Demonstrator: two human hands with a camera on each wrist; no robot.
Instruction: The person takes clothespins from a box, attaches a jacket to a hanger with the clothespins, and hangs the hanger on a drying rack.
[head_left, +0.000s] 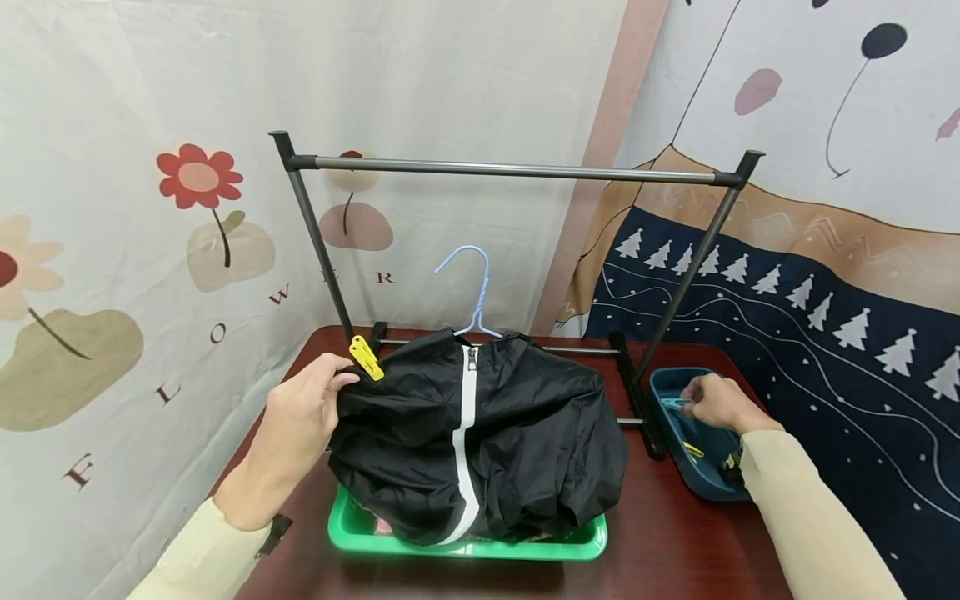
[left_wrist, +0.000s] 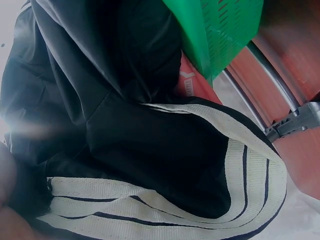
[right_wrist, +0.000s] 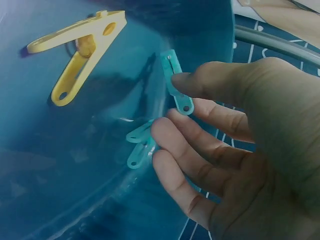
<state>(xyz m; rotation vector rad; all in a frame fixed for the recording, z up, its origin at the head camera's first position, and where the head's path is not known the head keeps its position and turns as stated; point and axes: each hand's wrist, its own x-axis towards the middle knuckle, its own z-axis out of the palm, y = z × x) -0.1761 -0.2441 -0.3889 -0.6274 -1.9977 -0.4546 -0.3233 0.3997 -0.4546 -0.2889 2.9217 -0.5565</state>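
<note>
A black jacket (head_left: 540, 417) with a white zipper strip hangs around a light blue hanger (head_left: 480, 300), its lower part over a green basket (head_left: 465, 548). My left hand (head_left: 300, 421) pinches the jacket at its left shoulder, beside a yellow clothespin (head_left: 366, 358) attached there. In the left wrist view, a pale ribbed band (left_wrist: 260, 175) edges the black cloth. Over at the blue tray (head_left: 660, 379), my right hand (head_left: 718, 403) pinches a teal clothespin (right_wrist: 176, 82) between thumb and index finger. Another teal clothespin (right_wrist: 135, 162) lies in the tray near its fingertips.
A grey metal rack (head_left: 510, 170) stands behind the jacket on the dark red table (head_left: 637, 525), its feet beside the tray. A yellow clothespin (right_wrist: 90, 55) lies in the tray. Red fabric (left_wrist: 190, 80) shows in the green basket. Printed cloth walls surround the table.
</note>
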